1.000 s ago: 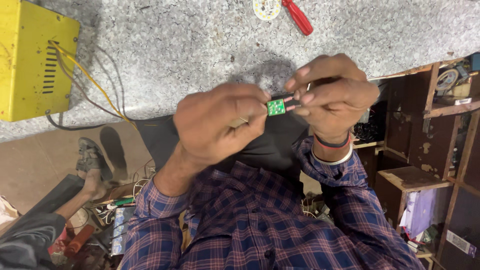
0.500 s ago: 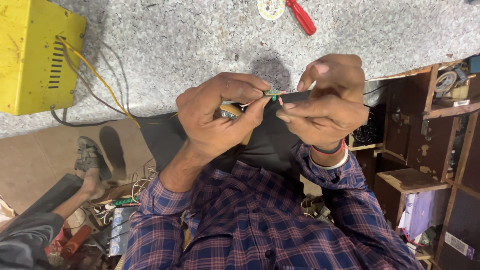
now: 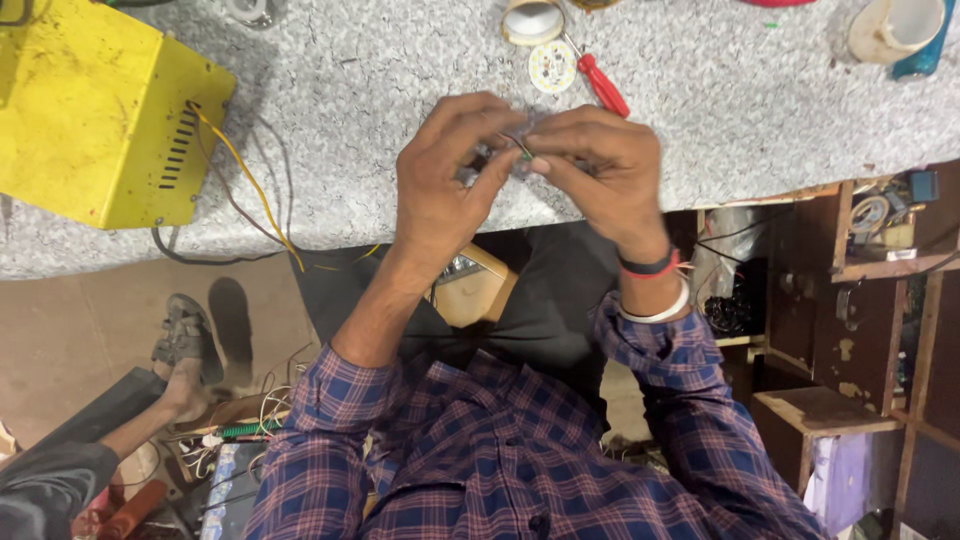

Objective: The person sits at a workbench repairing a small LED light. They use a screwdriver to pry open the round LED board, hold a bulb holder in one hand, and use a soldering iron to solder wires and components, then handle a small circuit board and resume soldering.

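Note:
My left hand (image 3: 445, 175) and my right hand (image 3: 595, 165) meet fingertip to fingertip over the front edge of a grey speckled worktop (image 3: 350, 90). Between the pinched fingers sits a small green circuit board with thin wires (image 3: 522, 148), mostly hidden by the fingers. Both hands grip it. My sleeves are blue and red plaid, and the right wrist wears dark and white bands (image 3: 655, 285).
A yellow metal box (image 3: 95, 110) with yellow and dark wires stands at the left. A red-handled screwdriver (image 3: 603, 85), a round white disc (image 3: 551, 67), a tape roll (image 3: 531, 20) and a cup (image 3: 890, 28) lie farther back. Wooden shelves (image 3: 880, 270) stand right; another person's sandalled foot (image 3: 185, 345) lower left.
Both hands have moved up and away from my body, from above my lap to over the worktop edge. The green board is now more covered by the fingers.

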A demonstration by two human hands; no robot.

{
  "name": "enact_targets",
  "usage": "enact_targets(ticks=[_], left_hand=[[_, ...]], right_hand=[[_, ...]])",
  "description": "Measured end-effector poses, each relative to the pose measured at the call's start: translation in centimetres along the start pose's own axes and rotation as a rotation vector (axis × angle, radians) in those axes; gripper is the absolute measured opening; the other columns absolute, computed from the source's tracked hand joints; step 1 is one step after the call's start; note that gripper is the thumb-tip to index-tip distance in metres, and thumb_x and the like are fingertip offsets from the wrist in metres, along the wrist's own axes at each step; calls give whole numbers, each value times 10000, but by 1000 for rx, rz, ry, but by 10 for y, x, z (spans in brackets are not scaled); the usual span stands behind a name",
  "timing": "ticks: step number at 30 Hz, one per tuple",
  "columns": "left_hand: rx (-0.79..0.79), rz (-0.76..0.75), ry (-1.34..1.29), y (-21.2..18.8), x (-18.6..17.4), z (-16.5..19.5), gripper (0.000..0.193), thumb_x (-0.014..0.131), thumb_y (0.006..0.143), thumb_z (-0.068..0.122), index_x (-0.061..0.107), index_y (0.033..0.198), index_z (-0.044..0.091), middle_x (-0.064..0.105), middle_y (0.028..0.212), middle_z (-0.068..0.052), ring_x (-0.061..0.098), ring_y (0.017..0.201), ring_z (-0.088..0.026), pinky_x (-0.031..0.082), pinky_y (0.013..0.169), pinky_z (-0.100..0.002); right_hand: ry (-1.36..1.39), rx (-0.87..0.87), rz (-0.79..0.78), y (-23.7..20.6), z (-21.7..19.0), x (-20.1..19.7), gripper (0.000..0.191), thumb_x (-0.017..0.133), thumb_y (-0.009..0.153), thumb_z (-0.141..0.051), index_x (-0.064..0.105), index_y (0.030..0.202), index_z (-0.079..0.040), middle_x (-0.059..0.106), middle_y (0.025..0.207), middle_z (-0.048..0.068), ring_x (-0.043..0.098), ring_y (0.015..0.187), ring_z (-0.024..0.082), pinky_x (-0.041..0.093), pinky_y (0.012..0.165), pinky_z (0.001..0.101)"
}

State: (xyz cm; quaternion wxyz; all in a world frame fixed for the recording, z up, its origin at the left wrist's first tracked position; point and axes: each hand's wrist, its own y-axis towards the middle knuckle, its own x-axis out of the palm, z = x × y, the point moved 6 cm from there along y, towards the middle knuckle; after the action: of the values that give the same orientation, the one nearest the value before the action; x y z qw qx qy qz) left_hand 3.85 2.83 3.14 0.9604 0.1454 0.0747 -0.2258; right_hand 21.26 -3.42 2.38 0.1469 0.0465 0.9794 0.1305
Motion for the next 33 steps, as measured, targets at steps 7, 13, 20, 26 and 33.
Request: enact_targets(ticks=[7, 13, 20, 26, 33], left_hand=[[-74, 72, -139, -2, 4, -18, 256, 772, 978, 49, 678, 1215, 40, 640, 1392, -104, 735, 1116, -124, 617, 728, -215], [-173, -32, -232, 3, 15, -40, 231, 809, 936, 69, 727, 1147, 23, 744, 1263, -98, 771, 1042, -125, 553, 673, -198], [-178, -21, -349, 8, 17, -55, 127, 799, 940, 30, 765, 1050, -23, 768, 1189, -139, 749, 935, -130, 643, 756, -253], [-141, 27, -406, 8, 8, -53, 43, 738, 953, -29, 720, 987, -48, 764, 1138, -166, 743, 975, -152, 643, 870, -287], [-158, 42, -320, 5, -2, -57, 80, 706, 949, -65, 636, 921, -40, 748, 1104, -189, 726, 943, -164, 623, 881, -291]], right_hand=[[92, 74, 155, 4, 11, 10, 150, 763, 984, 90, 705, 1119, 57, 688, 1141, 109, 710, 1009, 129, 597, 873, 235], [213, 56, 184, 0, 22, 10, 139, 746, 1018, 85, 682, 1139, 61, 685, 1128, 91, 696, 1024, 126, 588, 898, 235], [282, 91, 186, 3, 25, 10, 126, 751, 1003, 56, 691, 1114, 56, 708, 1074, 92, 704, 950, 120, 580, 801, 227], [173, -24, 167, -1, 14, 5, 149, 759, 995, 61, 703, 1131, 36, 695, 1155, 107, 702, 1036, 137, 590, 864, 234], [-581, -239, 296, -56, -30, -162, 144, 720, 1014, 101, 710, 1132, 19, 758, 1202, 146, 729, 1066, 243, 580, 905, 343]])
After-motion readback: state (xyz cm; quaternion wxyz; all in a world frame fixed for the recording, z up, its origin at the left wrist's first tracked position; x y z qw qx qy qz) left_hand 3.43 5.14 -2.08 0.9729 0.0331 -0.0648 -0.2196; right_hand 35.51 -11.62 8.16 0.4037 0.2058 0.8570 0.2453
